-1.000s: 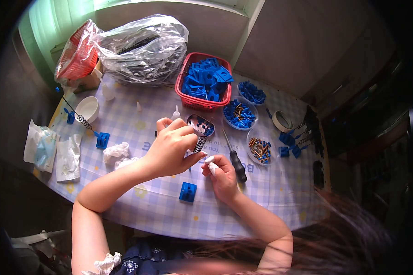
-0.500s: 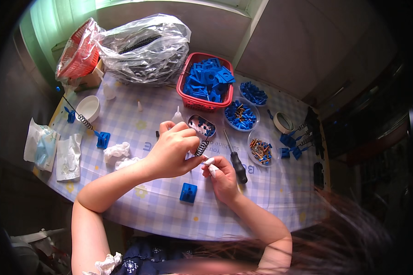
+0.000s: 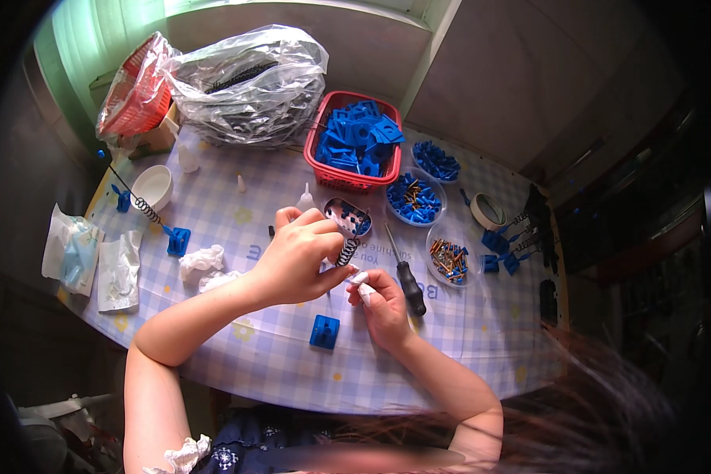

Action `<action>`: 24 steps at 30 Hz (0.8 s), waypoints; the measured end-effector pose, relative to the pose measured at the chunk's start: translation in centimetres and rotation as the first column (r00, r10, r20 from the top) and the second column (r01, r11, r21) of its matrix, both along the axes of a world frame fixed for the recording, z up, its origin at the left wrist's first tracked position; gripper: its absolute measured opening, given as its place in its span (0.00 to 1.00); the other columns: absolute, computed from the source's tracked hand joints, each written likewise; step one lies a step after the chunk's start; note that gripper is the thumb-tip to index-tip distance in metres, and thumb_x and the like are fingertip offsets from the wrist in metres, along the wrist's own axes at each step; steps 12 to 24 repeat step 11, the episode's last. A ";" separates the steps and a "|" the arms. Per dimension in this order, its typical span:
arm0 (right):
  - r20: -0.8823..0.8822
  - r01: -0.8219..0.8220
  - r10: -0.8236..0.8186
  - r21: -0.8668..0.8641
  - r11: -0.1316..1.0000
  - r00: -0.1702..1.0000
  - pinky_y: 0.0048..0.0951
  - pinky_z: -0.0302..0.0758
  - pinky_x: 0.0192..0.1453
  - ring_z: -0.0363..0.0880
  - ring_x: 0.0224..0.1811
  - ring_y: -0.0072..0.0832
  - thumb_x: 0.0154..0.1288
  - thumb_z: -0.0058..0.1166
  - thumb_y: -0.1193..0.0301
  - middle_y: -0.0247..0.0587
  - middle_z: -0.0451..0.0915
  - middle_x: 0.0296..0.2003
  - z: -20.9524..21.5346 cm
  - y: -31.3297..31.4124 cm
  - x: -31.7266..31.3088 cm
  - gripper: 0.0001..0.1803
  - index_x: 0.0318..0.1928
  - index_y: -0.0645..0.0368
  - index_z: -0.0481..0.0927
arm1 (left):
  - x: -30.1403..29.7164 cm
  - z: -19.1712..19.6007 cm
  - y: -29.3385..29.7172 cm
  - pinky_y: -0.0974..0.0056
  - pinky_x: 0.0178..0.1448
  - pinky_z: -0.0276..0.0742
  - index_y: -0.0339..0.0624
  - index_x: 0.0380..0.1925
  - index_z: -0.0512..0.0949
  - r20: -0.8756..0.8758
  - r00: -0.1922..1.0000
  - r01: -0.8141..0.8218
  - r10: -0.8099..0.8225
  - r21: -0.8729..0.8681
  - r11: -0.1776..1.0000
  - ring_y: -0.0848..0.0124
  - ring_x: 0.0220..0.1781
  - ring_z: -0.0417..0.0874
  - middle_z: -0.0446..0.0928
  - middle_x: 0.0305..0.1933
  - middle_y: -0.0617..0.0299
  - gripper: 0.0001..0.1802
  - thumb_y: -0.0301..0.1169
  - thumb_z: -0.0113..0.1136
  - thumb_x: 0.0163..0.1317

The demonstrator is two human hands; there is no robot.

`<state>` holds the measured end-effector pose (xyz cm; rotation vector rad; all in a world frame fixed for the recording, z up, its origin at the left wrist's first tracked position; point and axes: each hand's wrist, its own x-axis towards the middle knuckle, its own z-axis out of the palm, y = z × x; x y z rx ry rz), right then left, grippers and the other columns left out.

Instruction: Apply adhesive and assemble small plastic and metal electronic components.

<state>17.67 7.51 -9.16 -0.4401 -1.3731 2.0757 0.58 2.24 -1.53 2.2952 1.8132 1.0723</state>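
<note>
Over the middle of the table my left hand (image 3: 300,257) is closed on a black coil spring (image 3: 347,252), its coils showing beside the fingers. My right hand (image 3: 383,308) meets it from the right in a pinch, its thumb and a finger wrapped in white. What lies between those fingertips is too small to make out. Just below the hands, a blue square base (image 3: 325,332) lies on the checked cloth. To the right of my right hand rests a black-handled screwdriver (image 3: 411,288). Beyond the hands stands a small oval tin (image 3: 336,207) with little blue parts.
A red basket (image 3: 314,162) of blue plates stands at the back, beside a clear bag (image 3: 249,87) of black coils. Tubs of blue sleeves (image 3: 415,197) and brass-coloured pieces (image 3: 449,261) sit right, near a tape roll (image 3: 488,211). Crumpled tissue (image 3: 201,261) and a white bowl (image 3: 152,187) lie left.
</note>
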 end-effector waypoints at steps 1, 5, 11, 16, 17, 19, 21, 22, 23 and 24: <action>0.002 0.001 -0.001 0.000 1.000 1.000 0.23 0.63 0.42 0.66 0.34 0.21 0.54 0.41 0.74 0.38 0.71 0.34 0.0 0.0 0.0 0.10 0.38 0.61 0.66 | -0.1 0.0 0.0 0.60 0.42 0.54 0.44 0.11 0.66 -0.005 1.000 -0.003 0.003 0.004 1.000 0.68 0.31 0.68 0.67 0.21 0.66 0.14 0.35 0.61 0.40; -0.001 -0.003 0.003 -0.001 1.000 1.000 0.23 0.63 0.42 0.66 0.34 0.21 0.54 0.41 0.74 0.38 0.71 0.34 0.1 0.0 0.1 0.10 0.38 0.61 0.66 | 0.0 0.0 0.0 0.60 0.42 0.54 0.44 0.11 0.66 -0.004 1.000 -0.005 0.005 0.002 1.000 0.68 0.32 0.68 0.67 0.21 0.66 0.14 0.35 0.61 0.40; -0.010 -0.018 0.018 0.005 1.000 1.000 0.23 0.63 0.43 0.66 0.34 0.22 0.54 0.42 0.72 0.38 0.71 0.34 -0.1 0.0 0.0 0.11 0.39 0.61 0.66 | 0.1 0.1 -0.3 0.60 0.43 0.54 0.45 0.12 0.66 0.008 1.000 -0.003 0.003 -0.008 1.000 0.68 0.32 0.68 0.67 0.21 0.67 0.13 0.35 0.61 0.40; -0.010 -0.018 0.018 0.005 1.000 1.000 0.23 0.63 0.43 0.66 0.34 0.22 0.54 0.42 0.72 0.38 0.71 0.34 -0.1 0.0 0.0 0.11 0.39 0.61 0.66 | 0.1 0.1 -0.3 0.60 0.43 0.54 0.45 0.12 0.66 0.008 1.000 -0.003 0.003 -0.008 1.000 0.68 0.32 0.68 0.67 0.21 0.67 0.13 0.35 0.61 0.40; -0.010 -0.018 0.018 0.005 1.000 1.000 0.23 0.63 0.43 0.66 0.34 0.22 0.54 0.42 0.72 0.38 0.71 0.34 -0.1 0.0 0.0 0.11 0.39 0.61 0.66 | 0.1 0.1 -0.3 0.60 0.43 0.54 0.45 0.12 0.66 0.008 1.000 -0.003 0.003 -0.008 1.000 0.68 0.32 0.68 0.67 0.21 0.67 0.13 0.35 0.61 0.40; -0.010 -0.018 0.018 0.005 1.000 1.000 0.23 0.63 0.43 0.66 0.34 0.22 0.54 0.42 0.72 0.38 0.71 0.34 -0.1 0.0 0.0 0.11 0.39 0.61 0.66 | 0.1 0.1 -0.3 0.60 0.43 0.54 0.45 0.12 0.66 0.008 1.000 -0.003 0.003 -0.008 1.000 0.68 0.32 0.68 0.67 0.21 0.67 0.13 0.35 0.61 0.40; -0.010 -0.018 0.018 0.005 1.000 1.000 0.23 0.63 0.43 0.66 0.34 0.22 0.54 0.42 0.72 0.38 0.71 0.34 -0.1 0.0 0.0 0.11 0.39 0.61 0.66 | 0.1 0.1 -0.3 0.60 0.43 0.54 0.45 0.12 0.66 0.008 1.000 -0.003 0.003 -0.008 1.000 0.68 0.32 0.68 0.67 0.21 0.67 0.13 0.35 0.61 0.40; -0.010 -0.018 0.018 0.005 1.000 1.000 0.23 0.63 0.43 0.66 0.34 0.22 0.54 0.42 0.72 0.38 0.71 0.34 -0.1 0.0 0.0 0.11 0.39 0.61 0.66 | 0.1 0.1 -0.3 0.60 0.43 0.54 0.45 0.12 0.66 0.008 1.000 -0.003 0.003 -0.008 1.000 0.68 0.32 0.68 0.67 0.21 0.67 0.13 0.35 0.61 0.40; -0.010 -0.018 0.018 0.005 1.000 1.000 0.23 0.63 0.43 0.66 0.34 0.22 0.54 0.42 0.72 0.38 0.71 0.34 -0.1 0.0 0.0 0.11 0.39 0.61 0.66 | 0.1 0.1 -0.3 0.60 0.43 0.54 0.45 0.12 0.66 0.008 1.000 -0.003 0.003 -0.008 1.000 0.68 0.32 0.68 0.67 0.21 0.67 0.13 0.35 0.61 0.40; -0.010 -0.018 0.018 0.005 1.000 1.000 0.23 0.63 0.43 0.66 0.34 0.22 0.54 0.42 0.72 0.38 0.71 0.34 -0.1 0.0 0.0 0.11 0.39 0.61 0.66 | 0.1 0.1 -0.3 0.60 0.43 0.54 0.45 0.12 0.66 0.008 1.000 -0.003 0.003 -0.008 1.000 0.68 0.32 0.68 0.67 0.21 0.67 0.13 0.35 0.61 0.40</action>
